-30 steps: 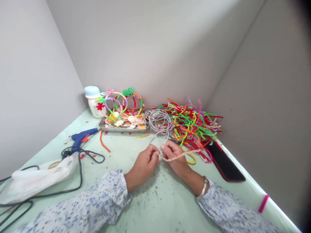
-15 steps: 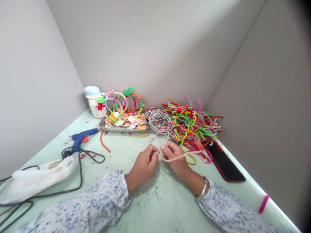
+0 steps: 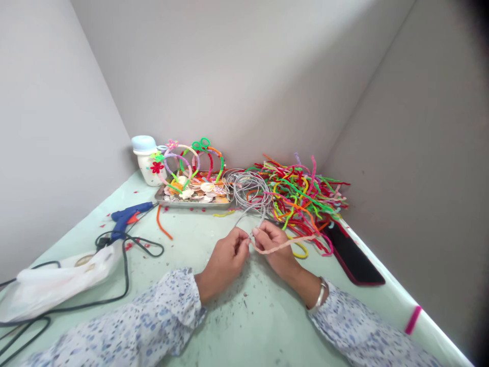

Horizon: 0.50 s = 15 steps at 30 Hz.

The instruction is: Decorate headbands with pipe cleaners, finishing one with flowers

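Pinch unchanged in left grip [image 3: 225, 257] on fuzzy peach pipe cleaner [image 3: 268, 251] and right grip [image 3: 280, 255] on slim grey wire [image 3: 252, 205] coiled just beyond, suggesting steady, stationary work.

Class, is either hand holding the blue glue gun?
No, the glue gun lies on the table, apart from the left hand and right hand.
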Motion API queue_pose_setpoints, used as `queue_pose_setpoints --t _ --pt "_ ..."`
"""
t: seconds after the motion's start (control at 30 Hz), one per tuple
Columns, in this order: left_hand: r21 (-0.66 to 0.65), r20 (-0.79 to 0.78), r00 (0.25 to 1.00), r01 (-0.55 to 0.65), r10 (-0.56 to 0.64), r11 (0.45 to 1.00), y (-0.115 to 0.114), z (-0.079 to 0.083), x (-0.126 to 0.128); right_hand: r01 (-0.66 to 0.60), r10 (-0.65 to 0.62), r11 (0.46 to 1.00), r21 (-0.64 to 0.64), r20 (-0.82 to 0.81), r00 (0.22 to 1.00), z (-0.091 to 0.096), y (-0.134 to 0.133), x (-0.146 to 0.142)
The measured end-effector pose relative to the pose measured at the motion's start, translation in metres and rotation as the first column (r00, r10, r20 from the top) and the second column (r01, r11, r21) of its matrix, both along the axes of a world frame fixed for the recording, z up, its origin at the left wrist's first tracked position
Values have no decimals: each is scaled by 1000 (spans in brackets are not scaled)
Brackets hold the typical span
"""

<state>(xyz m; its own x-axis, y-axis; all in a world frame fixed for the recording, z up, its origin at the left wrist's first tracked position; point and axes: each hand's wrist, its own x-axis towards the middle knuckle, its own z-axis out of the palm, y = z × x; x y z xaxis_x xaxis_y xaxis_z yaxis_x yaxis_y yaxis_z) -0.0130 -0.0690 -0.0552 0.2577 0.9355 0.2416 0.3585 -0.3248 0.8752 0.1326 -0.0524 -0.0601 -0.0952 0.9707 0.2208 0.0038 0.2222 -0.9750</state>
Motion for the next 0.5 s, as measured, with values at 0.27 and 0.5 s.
queue_pose_setpoints --t 0.27,0.5 --pt "-136 -57 997 -52 45 989 -2 -1 5 -8 8 1000 -6 19 1000 -1 -1 0" --pt "-32 -142 985 -107 102 994 -1 2 5 8 -8 1000 -4 49 999 -2 -1 0"
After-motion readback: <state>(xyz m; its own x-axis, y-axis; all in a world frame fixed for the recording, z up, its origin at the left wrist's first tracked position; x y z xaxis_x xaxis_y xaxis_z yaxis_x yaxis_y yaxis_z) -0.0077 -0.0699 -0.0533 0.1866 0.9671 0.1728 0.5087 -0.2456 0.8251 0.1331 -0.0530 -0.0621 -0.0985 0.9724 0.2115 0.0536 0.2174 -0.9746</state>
